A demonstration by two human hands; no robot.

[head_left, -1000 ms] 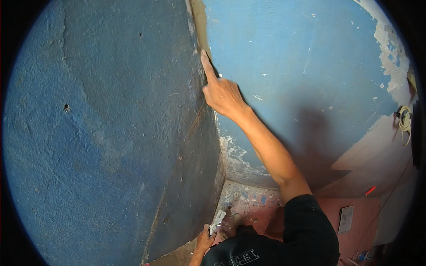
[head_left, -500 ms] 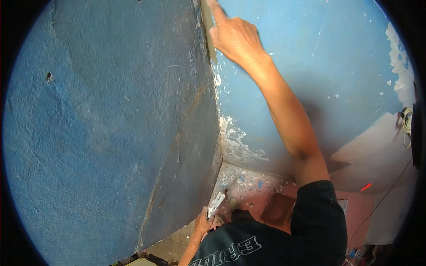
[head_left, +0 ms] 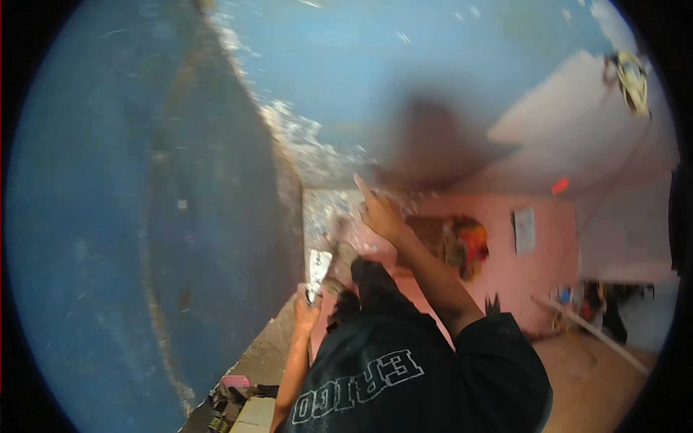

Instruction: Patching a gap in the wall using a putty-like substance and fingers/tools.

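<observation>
My left hand (head_left: 306,310) is closed round the handle of a scraper (head_left: 318,267), whose flat pale blade points away from me, low beside the blue left wall (head_left: 101,216). My right hand (head_left: 382,216) holds nothing. Its index finger is stretched out and the other fingers look partly bent. In the picture the fingertip appears just below the foot of the lighter blue wall (head_left: 325,58); whether it touches anything I cannot tell. Rough whitish patches of flaked paint (head_left: 292,133) run down the corner between the two walls. The frame is somewhat blurred.
Paint chips (head_left: 325,209) litter the pink floor (head_left: 541,281) near my feet. Right of my arm lie a brown-and-orange bundle (head_left: 469,245) and a white sheet (head_left: 525,231). A cable coil (head_left: 633,83) hangs on the right wall. A pale stick (head_left: 592,333) and clutter are at the lower right.
My right hand has come down from high in the wall corner to near floor level in the picture. The view has tilted downward and right. My left hand still holds the scraper.
</observation>
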